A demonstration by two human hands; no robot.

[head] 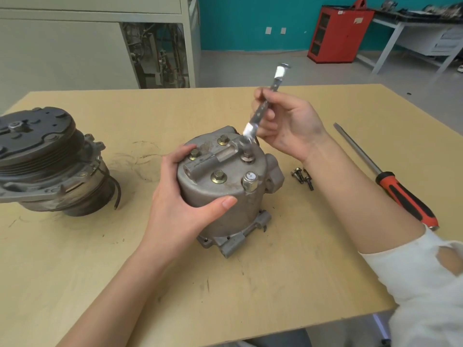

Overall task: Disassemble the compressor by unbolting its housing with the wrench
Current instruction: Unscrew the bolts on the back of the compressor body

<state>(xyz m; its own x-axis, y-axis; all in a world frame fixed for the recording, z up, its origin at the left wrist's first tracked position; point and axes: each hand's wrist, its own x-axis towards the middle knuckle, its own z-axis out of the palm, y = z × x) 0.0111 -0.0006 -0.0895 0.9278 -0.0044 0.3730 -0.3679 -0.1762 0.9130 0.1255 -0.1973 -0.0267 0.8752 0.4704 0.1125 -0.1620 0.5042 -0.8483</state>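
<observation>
1. Upright at the middle of the tan wooden table [250,284]: grey cylindrical cast-metal compressor housing [225,209].
2. Curled round its left wall, gripping: left hand [185,196].
3. Clasped in right hand [285,126]: slim steel wrench [261,111], lower end at the housing's far top rim.
4. Just right: loose dark bolts [302,176]; toward the right edge, red-and-black-handled screwdriver [385,176].

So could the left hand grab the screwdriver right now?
Probably not easily. The left hand grips the compressor housing, and the screwdriver lies on the far side of the right forearm, which crosses between them. The right hand, holding the wrench, is nearer.
</observation>
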